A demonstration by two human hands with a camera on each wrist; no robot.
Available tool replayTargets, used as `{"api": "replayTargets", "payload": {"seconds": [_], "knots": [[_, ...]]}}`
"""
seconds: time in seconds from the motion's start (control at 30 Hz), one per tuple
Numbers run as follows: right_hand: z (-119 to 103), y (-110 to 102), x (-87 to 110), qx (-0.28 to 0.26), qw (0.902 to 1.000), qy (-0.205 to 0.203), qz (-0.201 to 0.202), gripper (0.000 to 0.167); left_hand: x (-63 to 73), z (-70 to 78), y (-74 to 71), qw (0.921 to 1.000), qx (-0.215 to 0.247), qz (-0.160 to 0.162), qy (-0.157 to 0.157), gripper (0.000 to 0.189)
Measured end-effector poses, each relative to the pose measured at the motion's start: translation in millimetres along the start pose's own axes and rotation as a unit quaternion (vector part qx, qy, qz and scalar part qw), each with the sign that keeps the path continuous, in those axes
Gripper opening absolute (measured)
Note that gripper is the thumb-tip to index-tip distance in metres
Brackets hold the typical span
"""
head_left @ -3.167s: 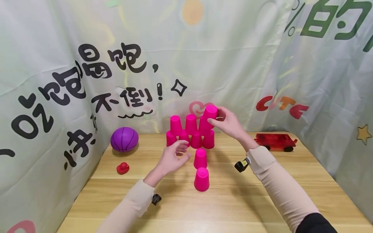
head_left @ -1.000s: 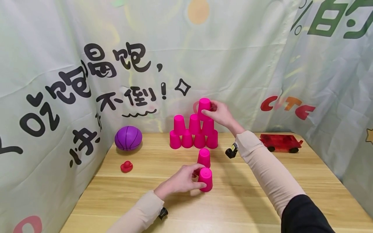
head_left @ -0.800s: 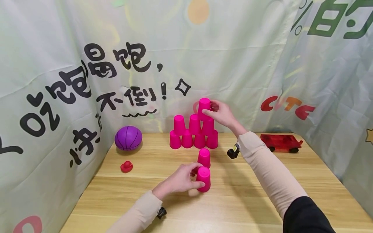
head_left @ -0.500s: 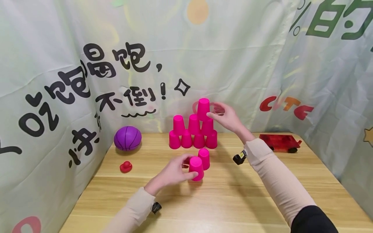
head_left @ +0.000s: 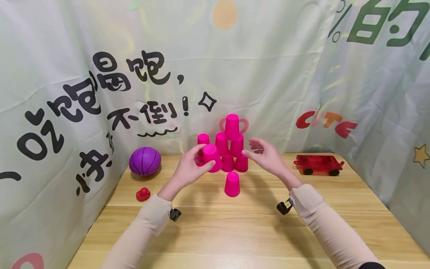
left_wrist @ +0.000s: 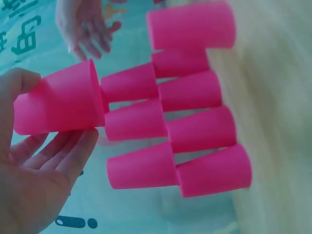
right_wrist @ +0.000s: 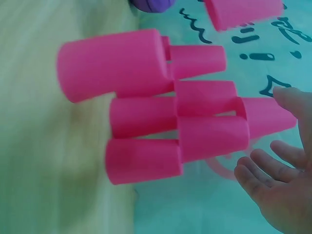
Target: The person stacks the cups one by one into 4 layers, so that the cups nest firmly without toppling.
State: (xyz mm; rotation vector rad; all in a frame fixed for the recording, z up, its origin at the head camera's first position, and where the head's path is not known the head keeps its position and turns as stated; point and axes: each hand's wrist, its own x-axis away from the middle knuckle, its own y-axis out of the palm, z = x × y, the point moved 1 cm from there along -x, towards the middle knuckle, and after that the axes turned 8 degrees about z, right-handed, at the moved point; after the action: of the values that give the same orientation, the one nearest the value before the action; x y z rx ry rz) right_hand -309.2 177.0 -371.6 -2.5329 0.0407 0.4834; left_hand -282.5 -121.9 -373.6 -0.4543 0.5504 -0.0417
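Observation:
My left hand (head_left: 186, 167) grips an upside-down pink cup (head_left: 211, 158) between thumb and fingers, raised off the table. In the head view this cup covers part of the stack's left end. Behind it stands a stack of upside-down pink cups: several in the bottom row, three above, and one top cup (head_left: 232, 127) at the right of the third level. My right hand (head_left: 267, 157) hovers at the stack's right side, fingers loosely bent, holding nothing; the right wrist view shows its spread fingers (right_wrist: 265, 170). One loose pink cup (head_left: 232, 184) stands upside down in front of the stack.
On the wooden table (head_left: 215, 239), a purple ball (head_left: 145, 161) and a small red duck-like toy (head_left: 143, 194) lie at left. A red toy car (head_left: 318, 164) stands at back right. A printed cloth (head_left: 268, 82) hangs behind and along the sides.
My left hand has picked up the front cup and carried it up, left and back toward the stack. My right hand has let go of the top cup and moved down to the right.

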Motion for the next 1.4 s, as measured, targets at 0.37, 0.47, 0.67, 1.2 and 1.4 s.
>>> {"api": "replayTargets", "payload": {"seconds": [0.37, 0.47, 0.67, 1.2, 1.4], "knots": [[14, 33, 42.3, -0.034, 0.9981, -0.008, -0.050, 0.061, -46.7, 5.6, -2.0, 0.9977, -0.046, 0.050, -0.005, 0.052], [17, 42, 50.0, -0.039, 0.9969, -0.012, -0.067, 0.059, -58.4, 6.6, -1.5, 0.9972, -0.046, 0.058, -0.008, 0.053], [30, 61, 59.1, -0.019, 0.9956, -0.023, -0.089, 0.056, -77.7, 3.9, 1.6, 0.9953, -0.062, 0.072, -0.016, 0.056], [43, 77, 65.7, -0.020, 0.9948, 0.004, -0.099, 0.063, -104.0, -11.1, 7.8, 0.9910, -0.097, 0.078, -0.049, 0.058], [45, 77, 67.0, -0.017, 0.9944, 0.000, -0.104, 0.065, -108.1, -11.5, 9.9, 0.9910, -0.096, 0.077, -0.053, 0.056]]}}
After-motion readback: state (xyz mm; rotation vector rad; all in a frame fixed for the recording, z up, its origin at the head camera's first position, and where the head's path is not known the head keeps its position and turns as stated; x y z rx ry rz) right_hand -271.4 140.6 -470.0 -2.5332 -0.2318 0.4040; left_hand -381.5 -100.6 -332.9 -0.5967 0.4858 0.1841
